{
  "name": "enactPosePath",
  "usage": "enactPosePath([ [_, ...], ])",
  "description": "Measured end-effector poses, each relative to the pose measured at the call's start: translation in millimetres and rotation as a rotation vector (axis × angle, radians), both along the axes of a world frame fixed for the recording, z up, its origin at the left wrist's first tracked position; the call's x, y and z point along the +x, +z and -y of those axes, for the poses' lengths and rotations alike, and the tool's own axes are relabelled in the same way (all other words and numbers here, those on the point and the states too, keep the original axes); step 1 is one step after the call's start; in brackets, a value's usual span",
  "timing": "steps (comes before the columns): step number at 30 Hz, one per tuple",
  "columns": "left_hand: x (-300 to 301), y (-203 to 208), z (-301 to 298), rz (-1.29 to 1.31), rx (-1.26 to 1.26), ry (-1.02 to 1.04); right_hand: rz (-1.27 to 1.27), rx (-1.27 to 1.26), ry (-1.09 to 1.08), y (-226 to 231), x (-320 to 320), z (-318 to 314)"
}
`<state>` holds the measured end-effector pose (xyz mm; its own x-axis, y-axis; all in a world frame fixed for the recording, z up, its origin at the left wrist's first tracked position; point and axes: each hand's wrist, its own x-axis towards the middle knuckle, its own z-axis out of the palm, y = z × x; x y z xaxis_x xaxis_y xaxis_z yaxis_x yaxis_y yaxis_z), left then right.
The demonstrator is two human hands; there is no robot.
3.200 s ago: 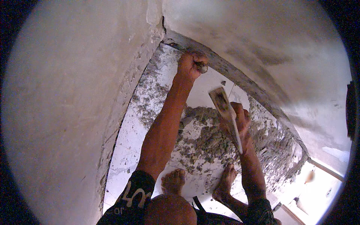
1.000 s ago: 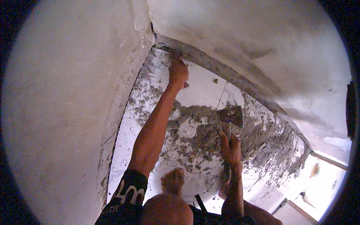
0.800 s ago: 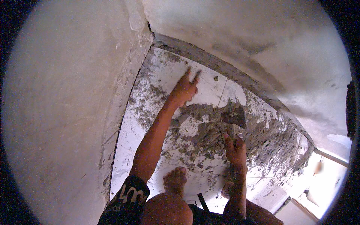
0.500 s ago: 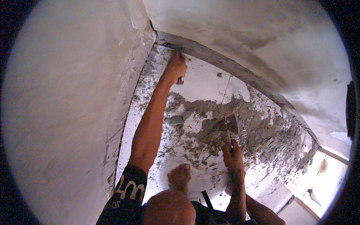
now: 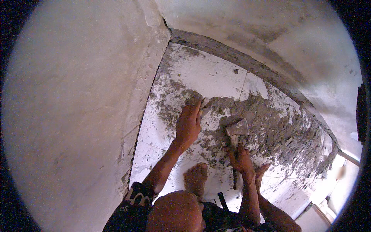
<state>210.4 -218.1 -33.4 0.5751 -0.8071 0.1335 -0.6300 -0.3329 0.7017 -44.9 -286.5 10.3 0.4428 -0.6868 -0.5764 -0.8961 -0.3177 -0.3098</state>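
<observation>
My right hand [image 5: 242, 160] is wrapped round the handle of a scraper [image 5: 238, 127] with a wide, flat grey blade. Its handle sticks out behind my fist, and the blade rests over the grey mortar [image 5: 266, 120] on the white tiled floor [image 5: 216, 83]. To its left, my left hand [image 5: 189, 123] is closed around a small, pale, flat-edged piece [image 5: 204, 103]; most of that piece is hidden by my fingers. This hand is low over the edge of the smeared mortar.
A plastered wall [image 5: 85, 96] rises on the left, and another wall [image 5: 293, 42] runs along the far side above a rough grey strip [image 5: 232, 50]. My bare foot [image 5: 196, 178] stands on the tiles between my arms. Bright light falls at the lower right, by a frame [image 5: 322, 212].
My left hand has come back from the far corner toward me and the mortar. My right hand stays near the same place, with the scraper's blade now turned to show a lighter face.
</observation>
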Motion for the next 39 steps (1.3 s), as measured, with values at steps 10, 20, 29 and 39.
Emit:
enactPosePath([
  [10, 10, 79, -75, -0.492, 0.021, 0.32, -0.006, 0.029, 0.623, 28, 143, 83],
  [20, 28, 146, -84, -0.818, -0.027, 0.632, 0.966, -0.646, 0.628, -93, 381, 129],
  [29, 25, 141, -77, -0.917, -0.061, 0.649, 0.751, -0.587, 0.762, -78, 368, 127],
  [39, 24, 136, -78, -0.902, -0.006, 0.618, 0.316, -0.71, 0.535, -45, 374, 100],
])
